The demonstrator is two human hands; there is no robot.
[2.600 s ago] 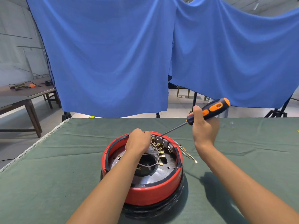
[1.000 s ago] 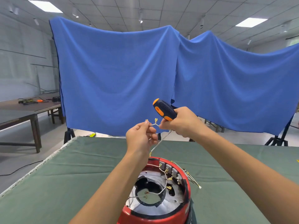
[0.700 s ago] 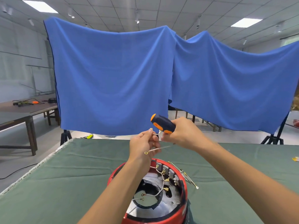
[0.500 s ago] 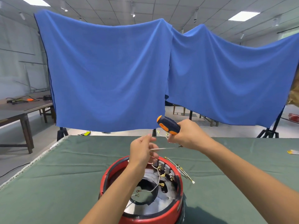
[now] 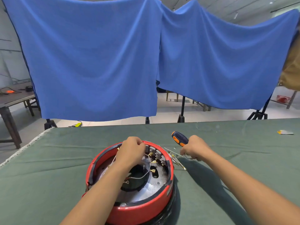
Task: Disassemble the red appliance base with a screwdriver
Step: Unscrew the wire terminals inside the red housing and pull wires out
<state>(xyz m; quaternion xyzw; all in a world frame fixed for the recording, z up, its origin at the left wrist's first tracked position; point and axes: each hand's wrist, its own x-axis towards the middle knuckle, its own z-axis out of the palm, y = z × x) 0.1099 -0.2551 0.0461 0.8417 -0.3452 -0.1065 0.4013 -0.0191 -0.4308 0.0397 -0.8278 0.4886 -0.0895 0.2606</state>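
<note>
The red appliance base [image 5: 141,210] lies upside down on the green table cloth [image 5: 48,176], its metal inside and white wires with brass terminals [image 5: 152,161] exposed. My left hand [image 5: 131,151] reaches into its far side with curled fingers among the wires and terminal blocks. My right hand [image 5: 194,149] grips the black and orange screwdriver [image 5: 179,140] just right of the base, low over the cloth. It also seems to hold a thin wire down by a small pile of removed wires [image 5: 176,159].
A blue cloth backdrop [image 5: 146,62] hangs behind the table on black stands. A small yellow and white scrap [image 5: 284,132] lies at the far right of the cloth. A dark wooden table [image 5: 11,98] stands at the left.
Both hands have come down from mid-air. My right hand carried the screwdriver and a pulled wire to the cloth right of the base. My left hand went back into the base.
</note>
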